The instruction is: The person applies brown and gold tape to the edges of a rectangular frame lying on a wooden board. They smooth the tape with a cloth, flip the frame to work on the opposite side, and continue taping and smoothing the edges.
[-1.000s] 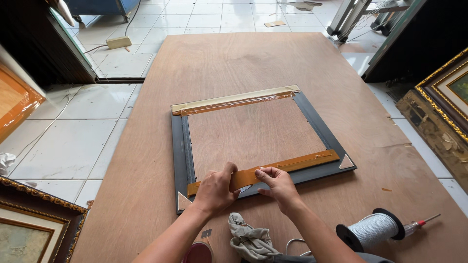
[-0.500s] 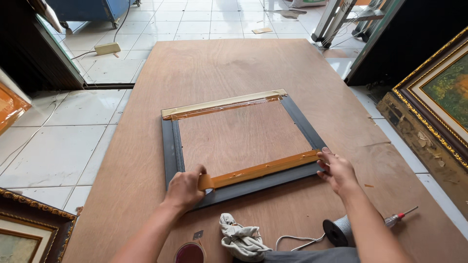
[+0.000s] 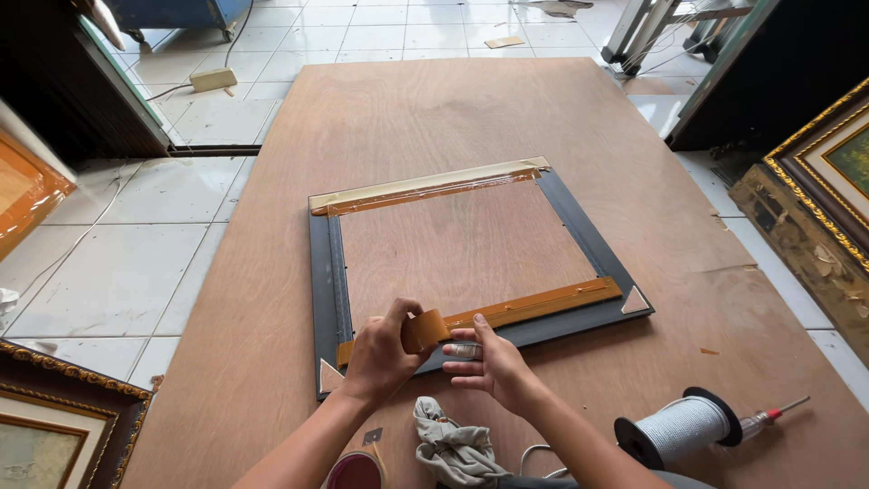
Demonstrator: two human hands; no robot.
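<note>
A dark picture frame (image 3: 593,244) lies face down on a plywood board (image 3: 453,118), with a wooden backing panel (image 3: 462,249) set inside it. Brown tape (image 3: 543,303) runs along the frame's near edge, and a tan strip covers the far edge (image 3: 425,188). My left hand (image 3: 380,358) pinches a lifted, curled end of the brown tape (image 3: 425,329) near the frame's front left. My right hand (image 3: 489,362) lies flat with fingers spread on the frame's near rail, just right of the curl.
At the board's near edge lie a grey rag (image 3: 453,444), a spool of white cord (image 3: 679,426), a red-handled screwdriver (image 3: 769,418) and a dark red lid (image 3: 358,471). Ornate gilt frames stand at the right (image 3: 819,186) and lower left (image 3: 63,426). White tiled floor surrounds the board.
My right hand came back from the frame's right corner to the middle of the near rail. My left hand has lifted the tape's left end into a curl.
</note>
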